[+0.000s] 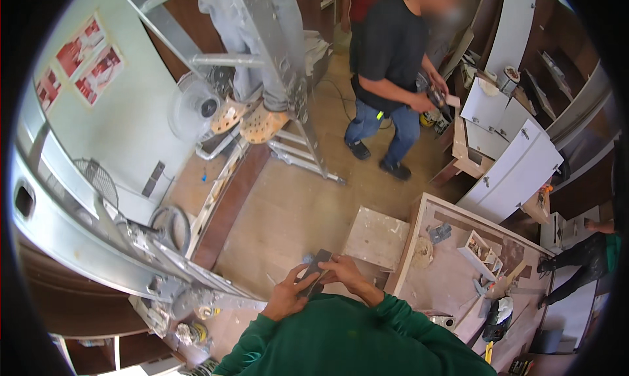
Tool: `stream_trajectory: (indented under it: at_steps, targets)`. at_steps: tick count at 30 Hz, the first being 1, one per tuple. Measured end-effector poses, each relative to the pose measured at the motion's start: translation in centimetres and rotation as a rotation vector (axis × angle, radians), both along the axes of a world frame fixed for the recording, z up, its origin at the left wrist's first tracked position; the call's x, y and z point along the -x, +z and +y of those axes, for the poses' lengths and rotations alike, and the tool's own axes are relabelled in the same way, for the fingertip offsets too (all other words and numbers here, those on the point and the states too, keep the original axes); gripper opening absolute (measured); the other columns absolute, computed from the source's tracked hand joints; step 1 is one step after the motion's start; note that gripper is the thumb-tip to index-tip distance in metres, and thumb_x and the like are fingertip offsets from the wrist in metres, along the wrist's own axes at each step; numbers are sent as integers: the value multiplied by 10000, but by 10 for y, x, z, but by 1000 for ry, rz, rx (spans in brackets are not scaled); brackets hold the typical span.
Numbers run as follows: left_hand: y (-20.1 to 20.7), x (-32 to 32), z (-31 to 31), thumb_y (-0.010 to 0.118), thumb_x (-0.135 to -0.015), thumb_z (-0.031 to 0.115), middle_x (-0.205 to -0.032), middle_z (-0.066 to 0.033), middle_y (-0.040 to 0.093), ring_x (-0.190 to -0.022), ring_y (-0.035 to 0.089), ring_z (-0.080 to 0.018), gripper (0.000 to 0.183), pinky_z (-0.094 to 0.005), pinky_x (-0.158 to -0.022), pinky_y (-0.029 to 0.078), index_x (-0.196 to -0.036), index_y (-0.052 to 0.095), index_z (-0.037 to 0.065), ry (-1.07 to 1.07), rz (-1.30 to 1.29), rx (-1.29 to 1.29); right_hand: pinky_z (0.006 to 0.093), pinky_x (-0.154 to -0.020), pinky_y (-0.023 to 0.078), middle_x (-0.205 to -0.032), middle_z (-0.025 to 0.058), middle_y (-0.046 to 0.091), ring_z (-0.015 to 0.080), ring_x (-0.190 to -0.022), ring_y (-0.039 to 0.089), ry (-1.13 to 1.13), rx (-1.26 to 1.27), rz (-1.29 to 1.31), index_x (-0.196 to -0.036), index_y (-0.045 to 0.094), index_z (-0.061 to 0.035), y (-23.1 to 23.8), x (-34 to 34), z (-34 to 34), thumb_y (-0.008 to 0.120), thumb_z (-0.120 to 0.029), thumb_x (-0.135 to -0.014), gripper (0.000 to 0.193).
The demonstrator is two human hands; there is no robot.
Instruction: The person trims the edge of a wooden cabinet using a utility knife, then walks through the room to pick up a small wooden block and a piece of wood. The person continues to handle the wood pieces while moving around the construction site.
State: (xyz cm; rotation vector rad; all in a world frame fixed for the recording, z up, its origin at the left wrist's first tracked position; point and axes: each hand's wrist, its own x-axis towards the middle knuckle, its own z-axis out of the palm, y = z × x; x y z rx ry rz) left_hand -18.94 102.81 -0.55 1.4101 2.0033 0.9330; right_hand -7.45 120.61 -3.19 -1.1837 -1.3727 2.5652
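Close in front of my green-sleeved body, both hands grip a small dark, flat rectangular piece (319,258); its exact kind is hard to make out. My left hand (288,295) closes round its lower left side. On the other side, the fingers of my right hand (347,272) press on it from the right. Part of the piece is covered by my fingers. Just beyond my right hand stands a pale, paint-spotted wooden box or step (377,237).
An aluminium ladder (262,64) bears a person in orange clogs (262,123). Farther off, another person in a black shirt (391,41) holds a power tool. A framed worktable (452,271) with tools lies to the right. Another ladder (78,245) curves along the left. A fan (194,107) stands by the wall.
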Motion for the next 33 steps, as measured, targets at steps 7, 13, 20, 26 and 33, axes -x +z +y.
stream_trajectory:
  at_steps: [7,13,20,26,33]
  targets:
    - [-18,80,19,760,-740,56,-1306,-167,551,-881,700,-210,622,-303,-720,539,-1316,530,8,372,-345,-73,335,-665,596,-910,102,610,213,-803,659,-149,-233,-23,-1044,581,40,-6,70,82,692,-156,-836,306]
    - [-32,103,13,737,-795,43,-1099,-172,684,-871,689,-200,505,-287,-759,555,-1247,559,-93,533,-657,74,342,-697,589,-974,115,636,208,-852,658,-360,-188,38,-1149,572,22,-9,96,130,678,-134,-847,356]
    - [-29,137,46,699,-820,11,-1101,-204,677,-889,687,-218,476,-286,-780,552,-1256,547,-107,625,-757,31,370,-721,588,-1024,123,631,245,-910,661,-490,-266,19,-1221,518,31,-37,163,218,643,-84,-869,391]
    - [-22,174,134,687,-829,1,-1116,-208,670,-945,677,-225,468,-291,-834,540,-1261,542,-107,571,-813,50,369,-747,575,-1017,118,624,241,-882,657,-589,-328,147,-1226,505,39,-27,215,351,641,-88,-869,403]
    - [-36,217,317,669,-880,95,-1152,-179,667,-1063,629,-207,426,-295,-928,492,-1259,569,-74,387,-840,222,353,-721,574,-984,124,631,220,-871,658,-713,-294,140,-1222,505,64,-55,258,544,682,-87,-841,447]
